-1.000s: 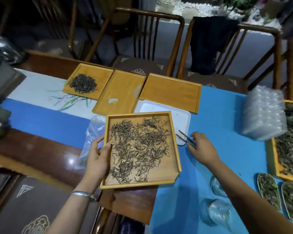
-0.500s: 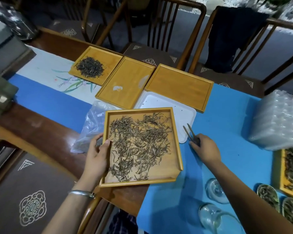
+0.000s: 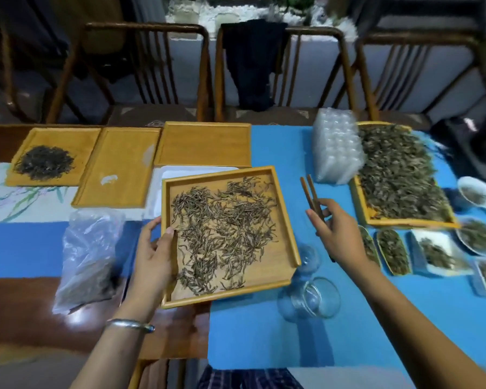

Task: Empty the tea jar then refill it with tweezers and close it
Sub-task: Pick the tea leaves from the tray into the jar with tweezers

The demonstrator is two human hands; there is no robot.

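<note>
Jar [image 3: 310, 299] lies on its side on the blue cloth [image 3: 264, 341], empty, just right of the tray's near corner. Left hand [image 3: 155, 256] grips the tray [image 3: 285, 220] edge, as before. Right hand [image 3: 333, 234] pinches the tweezers [image 3: 310, 193], now lifted off the cloth, tips pointing away. Tea [image 3: 225, 231] stays spread across the tray.

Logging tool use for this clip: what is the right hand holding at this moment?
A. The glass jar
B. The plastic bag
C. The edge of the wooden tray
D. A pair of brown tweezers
D: the right hand pinches the brown tweezers, tips pointing away from the person, while the left hand grips the wooden tray of tea leaves.
</note>
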